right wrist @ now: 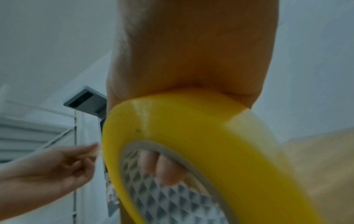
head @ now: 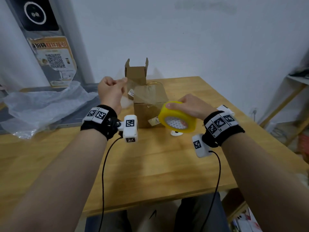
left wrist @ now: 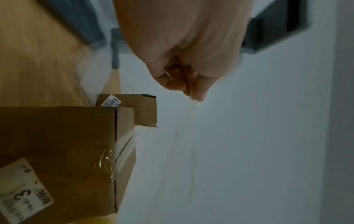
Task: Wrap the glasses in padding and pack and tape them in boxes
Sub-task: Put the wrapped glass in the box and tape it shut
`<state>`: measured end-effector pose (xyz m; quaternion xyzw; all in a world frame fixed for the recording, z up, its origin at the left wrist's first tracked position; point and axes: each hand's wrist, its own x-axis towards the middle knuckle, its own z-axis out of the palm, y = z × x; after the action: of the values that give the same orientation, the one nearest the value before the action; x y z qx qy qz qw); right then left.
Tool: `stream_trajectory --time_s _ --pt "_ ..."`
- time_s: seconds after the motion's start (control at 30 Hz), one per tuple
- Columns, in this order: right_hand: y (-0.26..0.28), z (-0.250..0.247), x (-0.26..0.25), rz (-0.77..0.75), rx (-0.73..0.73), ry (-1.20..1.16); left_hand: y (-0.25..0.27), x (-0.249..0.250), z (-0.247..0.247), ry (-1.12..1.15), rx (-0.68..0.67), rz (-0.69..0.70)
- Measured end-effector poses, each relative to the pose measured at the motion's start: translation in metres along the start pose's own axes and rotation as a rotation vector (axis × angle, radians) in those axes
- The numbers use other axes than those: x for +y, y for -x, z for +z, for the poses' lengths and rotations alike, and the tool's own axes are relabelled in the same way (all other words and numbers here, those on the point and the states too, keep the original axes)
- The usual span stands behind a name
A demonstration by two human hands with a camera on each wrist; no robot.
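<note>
1. A sheet of thin white padding (head: pixel 45 104) lies crumpled at about 9 o'clock, off the left edge of the wooden table (head: pixel 150 164), in front of a grey door post with a torn orange poster (head: pixel 53 62)

2. The left hand (head: pixel 111 92) is raised at about 11 o'clock, thumb and fingertips (left wrist: pixel 193 92) pinched together on the free end of a strip of clear tape (head: pixel 143 94); the other fingers are curled in. A black wrist band with square printed markers and a small white camera sits on this wrist

3. The clear strip stretches from the left hand across to the right, passing in front of the boxes

4. At 12 o'clock an open cardboard box (head: pixel 136 72) stands upright with its flaps up, at the far edge of the table

5. Just in front of it stands a closed cardboard box (head: pixel 147 113) with a white label on its side and clear tape over its top seam. Whether any glasses are inside cannot be seen

6. A clear round rim (head: pixel 154 83) shows just behind the closed box, too hidden to identify

7. At about 1 o'clock the right hand (head: pixel 189 106) grips a yellow tape roll (head: pixel 177 117), thumb on the outer band and fingers (right wrist: pixel 162 169) curled through the core

8. A small white disc (head: pixel 176 132) lies on the table under the roll
</note>
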<state>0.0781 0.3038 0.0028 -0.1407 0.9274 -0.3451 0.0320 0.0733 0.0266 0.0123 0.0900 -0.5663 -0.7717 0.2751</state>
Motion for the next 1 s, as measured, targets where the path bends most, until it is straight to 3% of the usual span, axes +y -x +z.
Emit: stream_trajectory --time_s 0.13,0.3,0.47,1.0 --pt "-0.006 -0.011 0.016 0.069 0.119 0.273 -0.014 -0.011 -0.028 0.050 0.120 -0.070" --pt "-0.016 -0.015 0.019 0.075 0.336 0.500 -0.004 -0.046 -0.044 0.082 0.139 -0.173" --pt "-0.035 -0.020 0.025 0.088 0.410 0.657 0.003 -0.076 -0.051 0.039 0.155 -0.219" --pt "-0.055 -0.014 0.050 0.139 0.453 0.634 -0.009 -0.102 -0.045 -0.034 0.194 -0.201"
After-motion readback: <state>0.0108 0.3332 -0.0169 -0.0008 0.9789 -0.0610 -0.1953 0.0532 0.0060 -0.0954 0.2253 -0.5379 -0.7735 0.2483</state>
